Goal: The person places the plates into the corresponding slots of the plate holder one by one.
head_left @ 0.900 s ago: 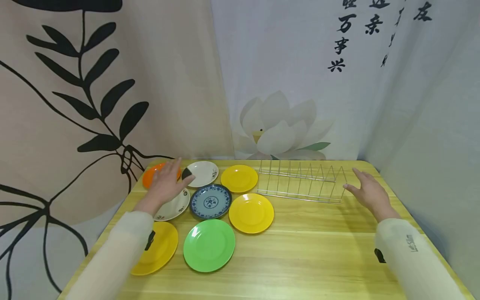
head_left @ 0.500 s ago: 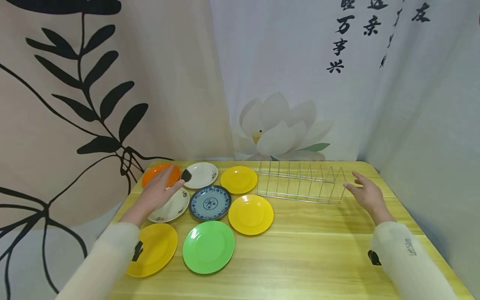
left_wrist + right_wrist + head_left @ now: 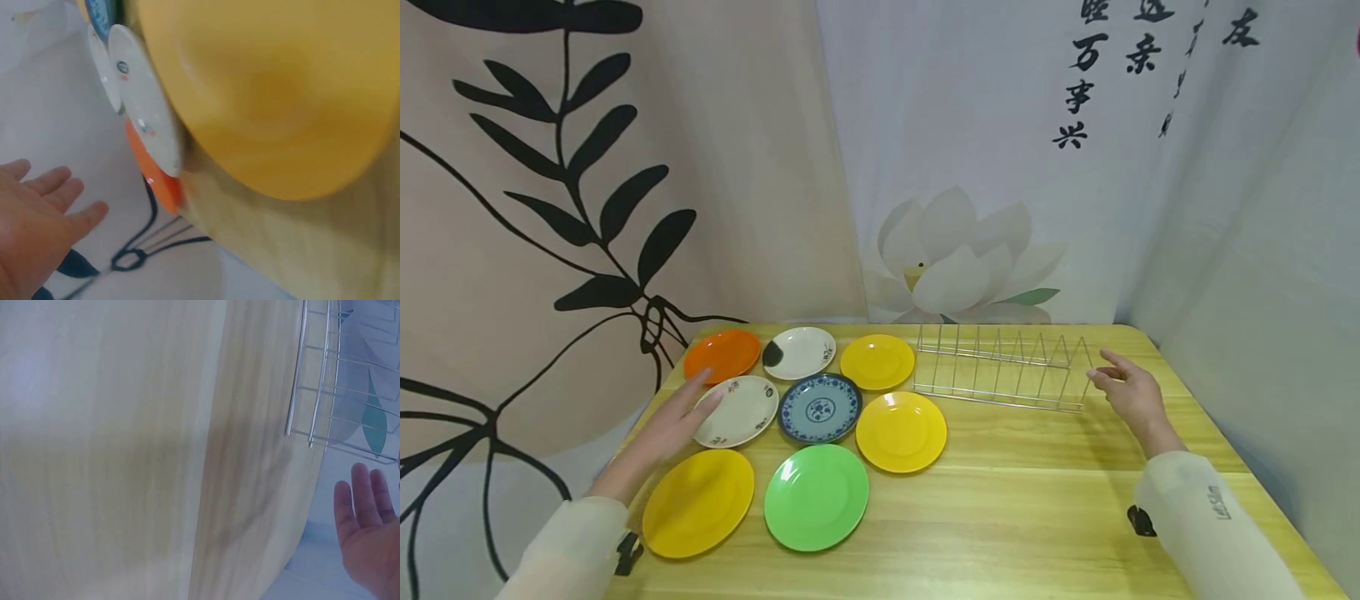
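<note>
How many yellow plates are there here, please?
3: a large yellow plate left of the green plate, a middle one right of the blue-patterned plate, and a rear one beside the wire rack.

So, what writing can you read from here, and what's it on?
"万事兴": white curtain, below a cut-off character.
"亲": same curtain, also below a cut-off character.
"友": same curtain, farther right.
Thin script between "亲" and "友": too small to read.
"Let…": right sleeve; its remaining letters are too blurred.
</note>
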Tool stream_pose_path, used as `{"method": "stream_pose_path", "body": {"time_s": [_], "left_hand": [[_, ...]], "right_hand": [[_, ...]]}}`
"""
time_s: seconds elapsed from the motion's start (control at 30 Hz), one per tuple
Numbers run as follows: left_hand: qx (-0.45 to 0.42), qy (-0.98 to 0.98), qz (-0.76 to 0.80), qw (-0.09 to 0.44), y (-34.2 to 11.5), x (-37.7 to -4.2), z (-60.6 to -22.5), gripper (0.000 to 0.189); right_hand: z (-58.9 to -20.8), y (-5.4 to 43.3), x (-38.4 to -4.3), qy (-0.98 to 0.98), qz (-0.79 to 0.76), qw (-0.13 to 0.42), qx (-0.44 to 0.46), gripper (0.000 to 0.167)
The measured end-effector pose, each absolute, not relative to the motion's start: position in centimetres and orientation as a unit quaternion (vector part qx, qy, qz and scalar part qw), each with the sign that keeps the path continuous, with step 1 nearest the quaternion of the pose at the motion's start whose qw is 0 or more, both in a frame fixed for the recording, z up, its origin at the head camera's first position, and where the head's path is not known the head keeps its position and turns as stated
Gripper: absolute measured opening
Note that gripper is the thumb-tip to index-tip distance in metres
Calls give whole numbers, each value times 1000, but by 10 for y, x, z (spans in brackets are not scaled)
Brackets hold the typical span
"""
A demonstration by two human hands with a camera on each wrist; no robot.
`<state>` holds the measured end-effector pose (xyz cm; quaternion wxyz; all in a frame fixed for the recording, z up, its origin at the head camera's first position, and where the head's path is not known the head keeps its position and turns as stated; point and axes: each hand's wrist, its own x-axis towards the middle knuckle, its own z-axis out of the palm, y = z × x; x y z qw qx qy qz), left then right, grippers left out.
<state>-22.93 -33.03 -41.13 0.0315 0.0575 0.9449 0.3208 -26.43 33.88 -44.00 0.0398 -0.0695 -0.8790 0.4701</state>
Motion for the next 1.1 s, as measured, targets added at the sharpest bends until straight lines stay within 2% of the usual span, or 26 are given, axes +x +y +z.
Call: {"method": "stream_pose_path", "body": {"time_s": [0.27,0.43,0.7,1.1], "left_hand": [[27,934,351,54,-357,-214,-418,82],[9,931,356,75,-376,-211,-428,85],[-21,911,379,161,-405,-206,-443,79],[-26,888,386,247,-435,-196,-463,77]], "right_hand": [[-441,339,-265,-868,484,74,-87,57],[-443,340,-266,-859,497,75,-92,55],[-445,336,-268,-852,509,73,-96,52],[-448,337,-270,-846,516,72,-109,49]]}}
